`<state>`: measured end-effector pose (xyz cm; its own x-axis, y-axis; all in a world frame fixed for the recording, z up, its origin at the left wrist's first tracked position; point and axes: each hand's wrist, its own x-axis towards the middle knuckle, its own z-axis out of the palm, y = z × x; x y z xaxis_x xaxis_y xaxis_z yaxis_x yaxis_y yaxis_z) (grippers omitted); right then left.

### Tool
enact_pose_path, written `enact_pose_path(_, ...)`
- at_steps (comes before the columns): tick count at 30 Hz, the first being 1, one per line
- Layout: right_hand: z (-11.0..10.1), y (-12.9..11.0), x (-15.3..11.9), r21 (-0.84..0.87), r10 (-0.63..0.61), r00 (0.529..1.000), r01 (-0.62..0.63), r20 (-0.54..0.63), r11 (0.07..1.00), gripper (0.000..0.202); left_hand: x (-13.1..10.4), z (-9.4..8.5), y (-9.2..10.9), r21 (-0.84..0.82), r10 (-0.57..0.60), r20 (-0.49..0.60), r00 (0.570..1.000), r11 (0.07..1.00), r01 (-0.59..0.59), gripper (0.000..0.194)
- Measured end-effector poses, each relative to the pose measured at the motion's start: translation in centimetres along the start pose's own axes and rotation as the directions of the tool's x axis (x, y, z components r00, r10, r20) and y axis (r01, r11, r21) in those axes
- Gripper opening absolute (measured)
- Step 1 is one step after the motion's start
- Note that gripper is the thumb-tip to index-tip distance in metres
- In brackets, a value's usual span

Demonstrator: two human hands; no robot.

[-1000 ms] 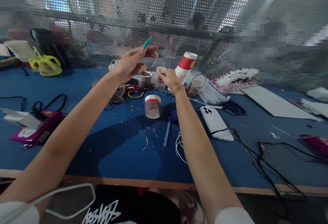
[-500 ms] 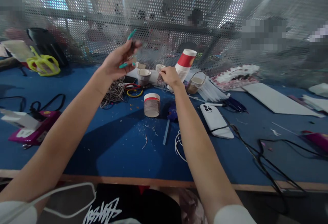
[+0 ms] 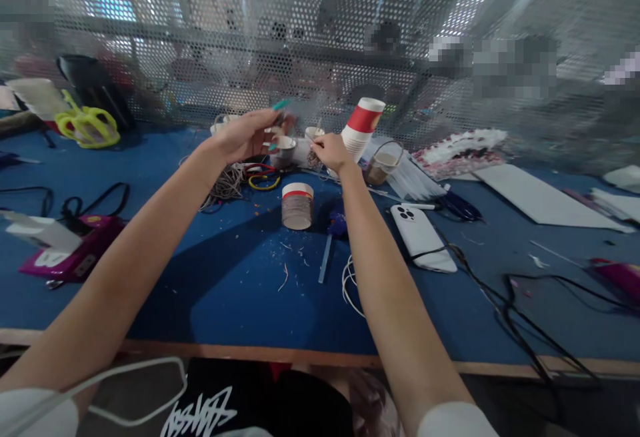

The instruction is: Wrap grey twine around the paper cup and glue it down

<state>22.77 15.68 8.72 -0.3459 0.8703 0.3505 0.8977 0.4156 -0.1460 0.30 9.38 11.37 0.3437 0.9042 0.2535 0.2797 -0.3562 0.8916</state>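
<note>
At the back of the table my left hand (image 3: 247, 136), with long teal nails, is raised beside a small cup (image 3: 284, 146). Its fingers look apart and bent, the tips smeared by motion, and I see nothing in them. My right hand (image 3: 331, 150) is closed in a pinch next to a stack of red-and-white paper cups (image 3: 361, 127). A thin dark line shows at its fingertips, too fine to name. Just behind those fingers stands another small white cup (image 3: 314, 133). Nearer to me, a cup wrapped in brownish cord (image 3: 297, 210) stands between my forearms, untouched.
Tangled cord (image 3: 225, 184) and yellow-and-red-handled pliers (image 3: 264, 180) lie under my left hand. A blue glue gun (image 3: 338, 218) is beside my right forearm, with a white phone (image 3: 423, 237) and black cables further right. A small handled basket (image 3: 384, 165) stands behind. A purple power strip (image 3: 75, 250) sits left.
My left hand has come down and slightly right, toward the small cups. My right hand stays almost in place, still pinched. The cord-wrapped cup has not moved.
</note>
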Motion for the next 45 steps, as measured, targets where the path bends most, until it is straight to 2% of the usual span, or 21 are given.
enact_pose_path(2, 0.3, -0.3, 0.1, 0.008, -0.009, 0.999, 0.009, 0.040, 1.000, 0.026, 0.2, 0.5, 0.0, 0.041, 0.118, -0.076, 0.990, 0.992, -0.115, 0.045)
enact_pose_path(4, 0.3, -0.7, 0.1, 0.020, -0.024, 0.996, 0.022, 0.083, 1.000, 0.025, 0.2, 0.7, -0.5, 0.312, 0.191, -0.171, 0.967, 0.941, -0.130, 0.058)
enact_pose_path(6, 0.1, -1.1, 0.1, 0.028, -0.035, 0.993, 0.032, 0.113, 0.999, 0.024, 0.0, 0.6, -1.3, 0.592, 0.176, -0.180, 0.968, 0.805, -0.036, 0.063)
enact_pose_path(8, -0.2, -1.2, 0.0, 0.022, -0.030, 0.993, 0.028, 0.116, 0.999, 0.025, -0.1, 0.3, -1.9, 0.687, 0.057, -0.245, 0.968, 0.715, 0.131, 0.044)
enact_pose_path(11, -0.5, -0.9, -0.1, -0.005, -0.006, 0.995, 0.007, 0.096, 1.000, 0.026, -0.2, 0.0, -1.7, 0.463, -0.120, -0.108, 0.987, 0.872, 0.157, 0.035)
enact_pose_path(13, -0.4, -0.7, -0.1, -0.016, 0.006, 0.996, -0.004, 0.092, 1.000, 0.026, -0.2, -0.1, -0.8, 0.235, -0.078, -0.020, 0.997, 0.969, 0.081, 0.046)
enact_pose_path(16, 0.0, -0.6, 0.0, -0.018, 0.012, 0.995, -0.010, 0.102, 1.000, 0.027, -0.4, 0.2, 0.7, 0.172, 0.048, -0.078, 0.996, 0.984, -0.034, 0.059)
enact_pose_path(18, 0.2, -0.7, 0.0, -0.013, 0.012, 0.993, -0.011, 0.117, 1.000, 0.026, -0.7, 0.3, 1.1, 0.329, 0.099, -0.145, 0.984, 0.943, -0.047, 0.051)
enact_pose_path(19, 0.3, -0.7, 0.0, -0.008, 0.011, 0.992, -0.010, 0.125, 1.000, 0.026, -0.8, 0.4, 1.0, 0.469, 0.108, -0.206, 0.973, 0.883, 0.002, 0.055)
enact_pose_path(21, 0.3, -0.9, -0.1, 0.002, 0.008, 0.990, -0.009, 0.140, 1.000, 0.025, -0.9, 0.3, 0.3, 0.570, 0.129, -0.248, 0.960, 0.820, 0.037, 0.071)
enact_pose_path(23, 0.2, -0.8, -0.1, 0.008, 0.008, 0.989, -0.009, 0.144, 1.000, 0.025, -0.9, 0.2, -0.5, 0.717, 0.067, -0.307, 0.949, 0.673, 0.184, 0.055)
enact_pose_path(25, 0.1, -0.6, -0.2, 0.007, 0.012, 0.991, -0.013, 0.137, 1.000, 0.025, -0.7, -0.1, -0.9, 0.715, -0.072, -0.234, 0.970, 0.663, 0.222, 0.037)
enact_pose_path(27, 0.1, -0.3, -0.2, 0.008, 0.020, 0.992, -0.021, 0.126, 1.000, 0.025, -0.6, -0.2, -0.6, 0.504, -0.146, -0.061, 0.987, 0.850, 0.157, 0.028)
enact_pose_path(29, 0.3, 0.0, -0.3, 0.019, 0.026, 0.992, -0.028, 0.122, 0.999, 0.025, -0.6, -0.1, 0.3, 0.061, -0.075, -0.023, 0.997, 0.995, 0.076, 0.031)
enact_pose_path(31, 0.5, 0.3, -0.4, 0.036, 0.029, 0.992, -0.034, 0.124, 0.999, 0.025, -0.8, 0.1, 1.4, -0.050, -0.007, -0.069, 0.998, 0.999, 0.004, 0.041)
enact_pose_path(33, 0.7, 0.3, -0.5, 0.056, 0.029, 0.991, -0.036, 0.129, 0.998, 0.023, -0.9, 0.2, 2.2, -0.167, 0.096, -0.120, 0.988, 0.979, -0.115, 0.035)
enact_pose_path(34, 0.8, 0.2, -0.6, 0.065, 0.028, 0.991, -0.036, 0.130, 0.997, 0.022, -0.9, 0.3, 2.4, -0.183, 0.079, -0.170, 0.982, 0.977, -0.110, 0.028)
enact_pose_path(35, 0.7, 0.2, -0.6, 0.074, 0.026, 0.992, -0.035, 0.126, 0.997, 0.021, -0.8, 0.4, 2.6, -0.151, 0.013, -0.276, 0.961, 0.987, -0.057, 0.024)
enact_pose_path(37, 0.6, -0.1, -0.6, 0.087, 0.027, 0.995, -0.036, 0.096, 0.996, 0.022, -0.6, 0.4, 2.5, -0.091, -0.073, -0.381, 0.922, 0.995, 0.041, 0.028)
enact_pose_path(41, -0.3, -0.6, -0.5, 0.105, 0.066, 0.998, -0.064, -0.018, 0.992, 0.033, -0.3, 0.4, 2.2, -0.017, -0.140, -0.344, 0.928, 0.990, 0.143, 0.030)
enact_pose_path(45, -1.1, -0.8, -0.3, 0.128, 0.157, 0.987, -0.153, -0.023, 0.980, 0.033, -0.4, 0.1, 1.8, 0.129, -0.077, -0.326, 0.942, 0.984, 0.125, 0.028)
